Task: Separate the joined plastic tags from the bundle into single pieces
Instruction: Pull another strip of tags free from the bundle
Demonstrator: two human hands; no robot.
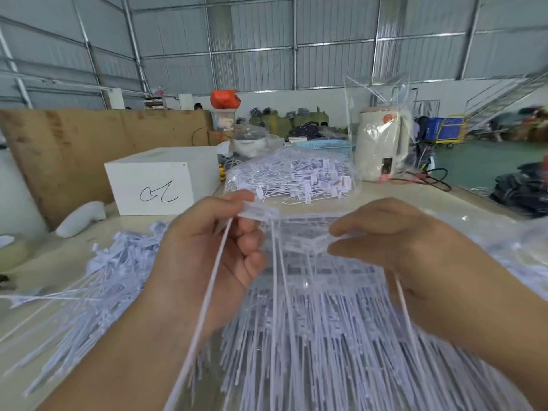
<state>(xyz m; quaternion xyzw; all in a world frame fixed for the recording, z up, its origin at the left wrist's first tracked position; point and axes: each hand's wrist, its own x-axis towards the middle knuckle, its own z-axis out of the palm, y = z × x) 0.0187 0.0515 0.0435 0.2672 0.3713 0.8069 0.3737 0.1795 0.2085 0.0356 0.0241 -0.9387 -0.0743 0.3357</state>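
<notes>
A wide bundle of joined white plastic tags (314, 330) hangs down from between my hands toward the lower edge of the view. My left hand (207, 250) pinches the flat head of one tag (258, 210) at the bundle's left end, and that tag's long tail runs down past my palm. My right hand (400, 247) pinches the bundle's top strip (314, 241) between thumb and forefinger. A loose heap of single tags (118, 271) lies on the table to the left. A further pile of tags (296, 176) sits behind, in clear plastic.
A white box (154, 179) with a scribble stands at the back left, before a brown board (74, 137). A cream kettle in a clear bag (381, 143) stands back right. A tape roll (12, 250) lies at the far left edge.
</notes>
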